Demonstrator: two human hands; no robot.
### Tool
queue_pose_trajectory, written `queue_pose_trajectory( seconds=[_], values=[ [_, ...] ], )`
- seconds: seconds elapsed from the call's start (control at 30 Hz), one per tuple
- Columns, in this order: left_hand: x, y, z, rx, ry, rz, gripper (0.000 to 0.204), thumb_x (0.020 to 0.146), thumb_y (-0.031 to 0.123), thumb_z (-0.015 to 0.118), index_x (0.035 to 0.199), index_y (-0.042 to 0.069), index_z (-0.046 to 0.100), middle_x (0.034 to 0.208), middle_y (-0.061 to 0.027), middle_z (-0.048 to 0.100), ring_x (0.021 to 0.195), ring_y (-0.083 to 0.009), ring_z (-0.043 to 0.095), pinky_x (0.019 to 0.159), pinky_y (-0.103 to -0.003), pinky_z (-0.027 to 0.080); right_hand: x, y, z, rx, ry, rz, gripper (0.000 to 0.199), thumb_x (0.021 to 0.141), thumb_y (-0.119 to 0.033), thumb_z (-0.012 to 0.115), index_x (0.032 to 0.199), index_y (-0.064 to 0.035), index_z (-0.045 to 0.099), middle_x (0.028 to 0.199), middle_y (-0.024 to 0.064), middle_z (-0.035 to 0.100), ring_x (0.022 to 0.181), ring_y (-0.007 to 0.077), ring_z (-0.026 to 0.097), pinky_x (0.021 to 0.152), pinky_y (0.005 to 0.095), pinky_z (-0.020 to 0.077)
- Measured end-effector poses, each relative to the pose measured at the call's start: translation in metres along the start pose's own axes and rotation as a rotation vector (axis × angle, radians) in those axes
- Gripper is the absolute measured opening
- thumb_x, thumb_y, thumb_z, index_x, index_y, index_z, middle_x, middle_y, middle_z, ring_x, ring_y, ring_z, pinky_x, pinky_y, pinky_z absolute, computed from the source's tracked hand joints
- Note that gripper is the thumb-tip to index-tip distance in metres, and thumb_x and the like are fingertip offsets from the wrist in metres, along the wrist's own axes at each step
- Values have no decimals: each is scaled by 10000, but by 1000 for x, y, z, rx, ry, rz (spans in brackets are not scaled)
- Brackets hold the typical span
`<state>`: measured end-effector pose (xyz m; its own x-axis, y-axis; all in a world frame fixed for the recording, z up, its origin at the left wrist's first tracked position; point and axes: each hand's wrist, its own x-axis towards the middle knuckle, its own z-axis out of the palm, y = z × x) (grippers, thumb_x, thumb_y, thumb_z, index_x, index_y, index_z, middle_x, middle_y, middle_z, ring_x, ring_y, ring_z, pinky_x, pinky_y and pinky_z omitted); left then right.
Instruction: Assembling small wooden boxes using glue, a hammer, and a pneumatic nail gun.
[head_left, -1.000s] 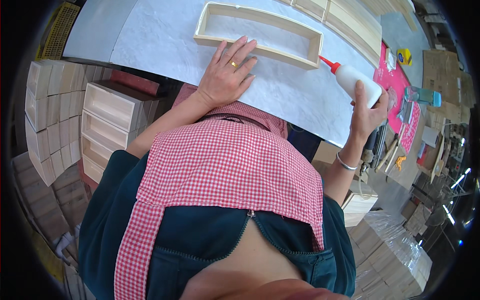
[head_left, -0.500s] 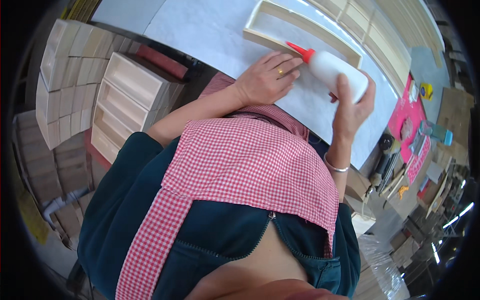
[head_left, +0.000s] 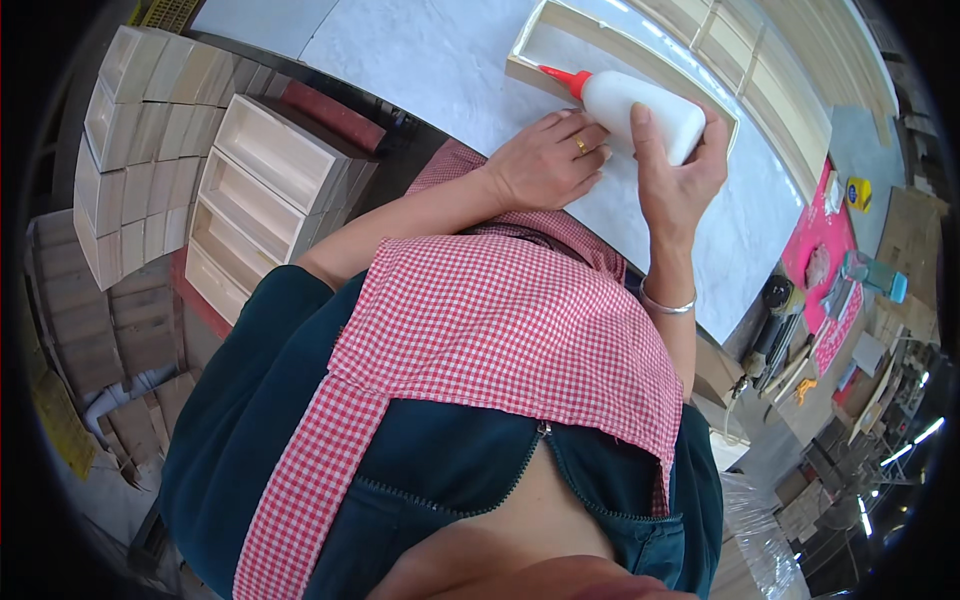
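Stacks of pale wooden boxes [head_left: 150, 150] stand at the far left, open faces showing, with a second stack of wooden trays [head_left: 265, 200] just beside them toward the bench. White worktop [head_left: 440, 60] runs across the upper part of the view. Red-and-white checked cloth [head_left: 500, 340] lies over a dark teal garment in the centre.

Left hand [head_left: 545, 160] rests palm down on the worktop, fingers loosely curled and holding nothing, a ring on one finger; its fingertips lie just beside the glue bottle [head_left: 640, 115]. The bottle is white with a red nozzle, lying nearly level, the nozzle pointing left to the near rail of an open wooden frame [head_left: 535, 40] on the worktop. Whether the tip touches the wood cannot be told.

Right hand [head_left: 680, 170] is closed around the bottle's body, thumb over the top and fingers wrapped behind; a metal bangle [head_left: 667, 305] sits on the wrist.

Further right, a pink mat [head_left: 820, 230] holds small items, with hand tools [head_left: 785, 350] below it.
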<state>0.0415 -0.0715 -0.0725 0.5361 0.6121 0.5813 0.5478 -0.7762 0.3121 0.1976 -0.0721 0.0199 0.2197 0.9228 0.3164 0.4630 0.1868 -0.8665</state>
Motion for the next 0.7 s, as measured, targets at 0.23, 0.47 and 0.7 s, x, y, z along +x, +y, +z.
queue_pose_trajectory(
  seconds=[0.23, 0.47, 0.7],
  values=[
    [5, 1, -2, 2, 42, 23, 187, 867, 178, 671, 1007, 56, 680, 1267, -96, 611, 1135, -252, 576, 1004, -366, 461, -8, 13, -44, -160, 51, -15, 475, 838, -238, 832, 1162, 3, 581, 980, 144, 649, 792, 225, 647, 617, 293, 564],
    [6, 4, -6, -8, -25, 10, 254, 839, 162, 716, 1056, 35, 683, 1405, -96, 555, 1204, -262, 572, 1039, -359, 471, -19, 22, -84, -202, 119, -7, 489, 847, -275, 831, 1171, 1, 590, 982, 146, 650, 772, 225, 651, 581, 281, 571],
    [8, 5, -5, -5, -1, 17, 204, 853, 158, 685, 1021, 44, 662, 1387, -96, 560, 1170, -265, 584, 1032, -364, 467, -30, 30, -121, -286, 232, 46, 496, 854, -332, 821, 1153, -1, 604, 952, 132, 656, 736, 208, 647, 555, 267, 554]
  ],
)
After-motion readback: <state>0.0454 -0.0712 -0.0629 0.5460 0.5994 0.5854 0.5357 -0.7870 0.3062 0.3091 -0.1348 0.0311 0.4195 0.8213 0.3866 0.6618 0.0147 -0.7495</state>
